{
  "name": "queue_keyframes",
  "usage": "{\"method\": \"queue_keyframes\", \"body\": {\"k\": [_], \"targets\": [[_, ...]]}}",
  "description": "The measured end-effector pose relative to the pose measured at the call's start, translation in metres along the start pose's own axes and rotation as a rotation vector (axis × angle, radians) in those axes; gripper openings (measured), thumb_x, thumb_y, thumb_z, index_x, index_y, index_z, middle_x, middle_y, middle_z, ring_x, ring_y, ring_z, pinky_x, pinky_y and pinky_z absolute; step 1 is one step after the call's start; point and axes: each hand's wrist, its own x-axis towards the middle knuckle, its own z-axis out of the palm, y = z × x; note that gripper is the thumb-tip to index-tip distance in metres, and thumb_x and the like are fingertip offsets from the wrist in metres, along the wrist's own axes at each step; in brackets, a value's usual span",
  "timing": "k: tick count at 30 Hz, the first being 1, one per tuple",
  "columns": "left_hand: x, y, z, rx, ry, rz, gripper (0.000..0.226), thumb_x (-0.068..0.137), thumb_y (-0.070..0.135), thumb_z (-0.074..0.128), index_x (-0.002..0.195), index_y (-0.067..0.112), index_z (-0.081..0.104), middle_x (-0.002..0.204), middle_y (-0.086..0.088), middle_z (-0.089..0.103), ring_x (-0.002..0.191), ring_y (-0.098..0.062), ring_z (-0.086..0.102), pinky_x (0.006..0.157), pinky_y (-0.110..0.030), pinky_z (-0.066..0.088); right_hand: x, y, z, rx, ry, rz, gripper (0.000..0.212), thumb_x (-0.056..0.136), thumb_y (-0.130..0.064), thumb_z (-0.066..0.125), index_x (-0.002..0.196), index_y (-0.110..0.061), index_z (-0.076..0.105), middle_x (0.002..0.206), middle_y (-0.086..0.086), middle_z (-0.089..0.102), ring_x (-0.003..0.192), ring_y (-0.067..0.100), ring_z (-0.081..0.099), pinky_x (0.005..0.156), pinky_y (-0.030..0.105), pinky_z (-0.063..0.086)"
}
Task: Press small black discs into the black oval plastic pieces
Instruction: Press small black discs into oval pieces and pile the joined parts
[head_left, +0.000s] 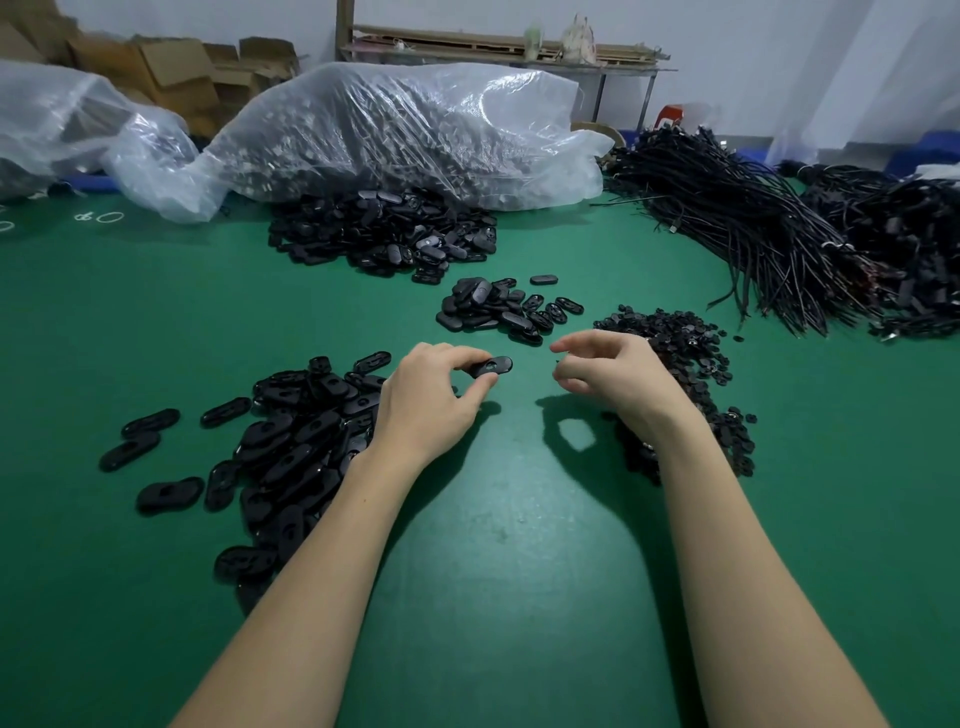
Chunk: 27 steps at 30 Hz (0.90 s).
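Oval piece (491, 366) glossy black, pinched by left hand (431, 397); right hand (605, 371) loosely curled, empty.

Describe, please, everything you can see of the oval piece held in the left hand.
The oval piece is a flat, elongated black part, plastic by its look, with rounded ends and a slight sheen. The left hand pinches its left end between thumb and fingers, holding it roughly level above the green table. Its right end juts free; nothing else touches it.

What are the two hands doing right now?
Left hand: pinches an oval piece.
Right hand: fingers loosely curled above the table; whether they pinch a disc cannot be told.
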Motion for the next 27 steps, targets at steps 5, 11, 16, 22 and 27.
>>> {"method": "queue_keyframes", "body": {"k": [5,11,16,22,27], "targets": [[0.002,0.01,-0.001,-0.321,0.029,-0.084,0.013,0.088,0.022,0.074,0.098,0.03,0.07,0.084,0.018,0.071,0.083,0.007,0.064,0.068,-0.007,0.044,0.001,0.0,0.007,0.214,-0.092,0.031,0.024,0.083,0.011,0.072,0.098,-0.008,0.076,0.1,0.01,0.072,0.085,0.011,0.074,0.076,0.02,0.059],[0.004,0.02,-0.003,-0.646,-0.109,-0.287,0.016,0.088,0.018,0.077,0.092,0.02,0.062,0.085,0.0,0.076,0.068,-0.006,0.062,0.068,-0.022,0.048,0.0,0.0,0.02,0.338,-0.264,0.028,0.025,0.082,0.014,0.073,0.095,-0.007,0.074,0.084,0.003,0.076,0.084,0.016,0.075,0.076,0.022,0.059],[0.005,0.019,-0.006,-0.723,-0.151,-0.293,0.026,0.089,0.017,0.077,0.109,0.031,0.067,0.089,0.001,0.078,0.078,-0.003,0.069,0.069,-0.02,0.055,0.001,0.002,0.027,0.351,-0.27,0.014,0.024,0.08,0.012,0.076,0.097,-0.005,0.072,0.09,0.008,0.078,0.089,0.019,0.076,0.078,0.022,0.059],[0.006,0.019,-0.006,-0.857,-0.109,-0.389,0.017,0.093,0.007,0.07,0.107,0.017,0.074,0.095,-0.006,0.078,0.087,-0.018,0.076,0.076,-0.022,0.058,0.0,0.002,0.026,0.407,-0.268,0.025,0.023,0.08,0.009,0.078,0.098,-0.005,0.073,0.093,0.013,0.078,0.093,0.022,0.077,0.079,0.022,0.059],[0.008,0.019,-0.007,-0.972,-0.037,-0.491,0.01,0.093,0.008,0.071,0.103,0.009,0.073,0.093,-0.007,0.077,0.08,-0.015,0.076,0.071,-0.021,0.059,-0.001,-0.001,0.027,0.41,-0.274,0.044,0.027,0.084,0.012,0.073,0.105,-0.005,0.072,0.089,0.007,0.078,0.089,0.021,0.076,0.077,0.022,0.059]]}}
